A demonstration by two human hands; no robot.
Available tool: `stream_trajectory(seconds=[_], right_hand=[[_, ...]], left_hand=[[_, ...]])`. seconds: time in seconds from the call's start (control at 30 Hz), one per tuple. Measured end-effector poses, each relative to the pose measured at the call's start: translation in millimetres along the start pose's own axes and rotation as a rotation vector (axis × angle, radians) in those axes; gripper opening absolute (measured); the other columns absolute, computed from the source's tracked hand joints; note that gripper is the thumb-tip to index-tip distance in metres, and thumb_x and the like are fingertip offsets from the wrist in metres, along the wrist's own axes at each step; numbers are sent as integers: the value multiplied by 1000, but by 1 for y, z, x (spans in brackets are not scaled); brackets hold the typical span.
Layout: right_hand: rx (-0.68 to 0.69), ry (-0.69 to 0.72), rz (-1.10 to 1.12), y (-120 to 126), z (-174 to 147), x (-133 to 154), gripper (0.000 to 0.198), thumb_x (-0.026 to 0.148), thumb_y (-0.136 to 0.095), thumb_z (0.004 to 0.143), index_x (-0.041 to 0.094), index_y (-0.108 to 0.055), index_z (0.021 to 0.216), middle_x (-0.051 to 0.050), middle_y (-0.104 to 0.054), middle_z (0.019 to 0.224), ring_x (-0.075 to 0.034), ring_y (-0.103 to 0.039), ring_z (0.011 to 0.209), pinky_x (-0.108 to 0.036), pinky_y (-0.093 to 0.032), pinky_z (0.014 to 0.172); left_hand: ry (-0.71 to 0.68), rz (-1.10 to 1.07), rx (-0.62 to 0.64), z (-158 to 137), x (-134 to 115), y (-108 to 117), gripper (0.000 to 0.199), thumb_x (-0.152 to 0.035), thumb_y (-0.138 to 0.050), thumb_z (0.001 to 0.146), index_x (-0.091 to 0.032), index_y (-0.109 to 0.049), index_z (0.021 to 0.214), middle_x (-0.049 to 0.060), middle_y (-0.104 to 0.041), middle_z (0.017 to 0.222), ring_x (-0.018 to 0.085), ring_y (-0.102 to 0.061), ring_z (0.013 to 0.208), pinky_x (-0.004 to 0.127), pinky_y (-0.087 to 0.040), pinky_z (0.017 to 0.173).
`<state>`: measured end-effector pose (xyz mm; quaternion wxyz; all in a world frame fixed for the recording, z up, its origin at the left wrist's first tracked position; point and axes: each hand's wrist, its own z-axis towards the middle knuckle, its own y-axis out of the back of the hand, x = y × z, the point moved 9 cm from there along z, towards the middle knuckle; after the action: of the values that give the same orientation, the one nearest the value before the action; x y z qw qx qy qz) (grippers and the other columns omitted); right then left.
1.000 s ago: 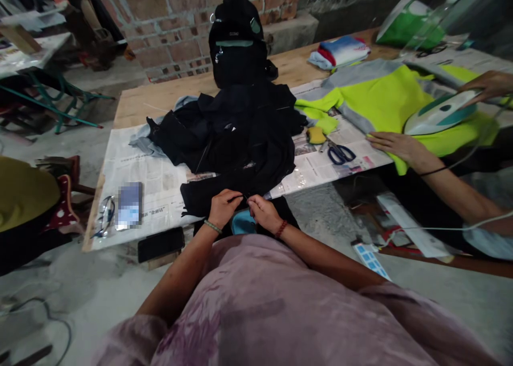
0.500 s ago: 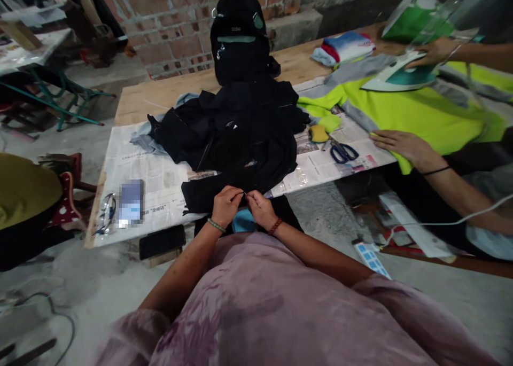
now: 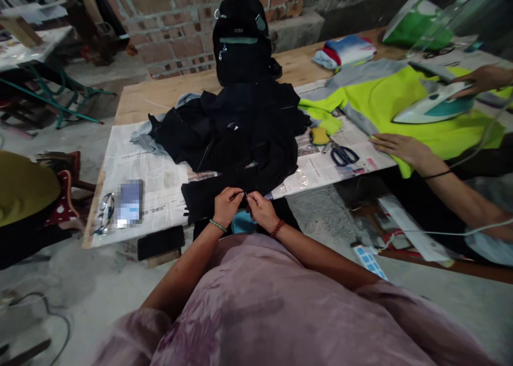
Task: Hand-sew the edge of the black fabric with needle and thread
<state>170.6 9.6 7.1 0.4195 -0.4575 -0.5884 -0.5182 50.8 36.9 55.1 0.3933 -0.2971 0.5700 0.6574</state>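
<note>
A heap of black garments lies on the table, and one flat black piece reaches its front edge. At that edge my left hand is closed, thumb and fingertips pinched together. Facing it, almost tip to tip, my right hand is pinched in the same way. Something tiny and dark shows between the fingertips; whether it is a bit of the cloth or a thread I cannot tell. Below my hands a light blue thing shows near my lap.
Newspaper covers the table, with a phone, glasses, blue-handled scissors and a yellow object. A black backpack stands behind. On the right, a co-worker's hands press a yellow-green garment with an iron.
My hands stay pinched together in nearly the same place. The co-worker's iron has slid to the right and nearer over the yellow-green garment.
</note>
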Motion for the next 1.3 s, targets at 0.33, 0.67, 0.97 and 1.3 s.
stream_trajectory(seconds=[0.33, 0.67, 0.97, 1.3], right_hand=[[-76, 190, -154, 15, -3, 23, 21, 34, -40, 81, 20, -53, 71, 2, -46, 54, -11, -44, 51, -21, -34, 51], [-117, 167, -109, 12, -1, 23, 22, 32, -39, 80, 19, -55, 73, 2, -44, 55, -11, -41, 51, -22, -32, 52], [-156, 181, -105, 19, -2, 23, 22, 33, -38, 79, 19, -44, 62, 4, -38, 54, -9, -37, 51, -20, -30, 50], [-50, 6, 58, 4, 8, 2, 18, 34, -44, 76, 19, -53, 80, 4, -50, 57, -9, -44, 43, -21, -34, 43]], left_hand=[[-81, 37, -7, -3, -10, 1, 9, -18, -58, 74, -19, -67, 77, 0, -62, 74, 9, -53, 62, 21, -44, 58], [-259, 101, 11, -5, -27, 1, 12, -13, -53, 78, -18, -65, 79, 3, -63, 80, 12, -58, 76, 24, -48, 70], [-423, 100, 23, -17, -36, -7, 12, -15, -52, 81, -17, -64, 82, 3, -62, 79, 11, -58, 74, 22, -50, 69], [-231, 84, -78, -4, -15, 4, 13, -13, -58, 76, -18, -67, 84, 2, -64, 81, 10, -59, 73, 22, -50, 67]])
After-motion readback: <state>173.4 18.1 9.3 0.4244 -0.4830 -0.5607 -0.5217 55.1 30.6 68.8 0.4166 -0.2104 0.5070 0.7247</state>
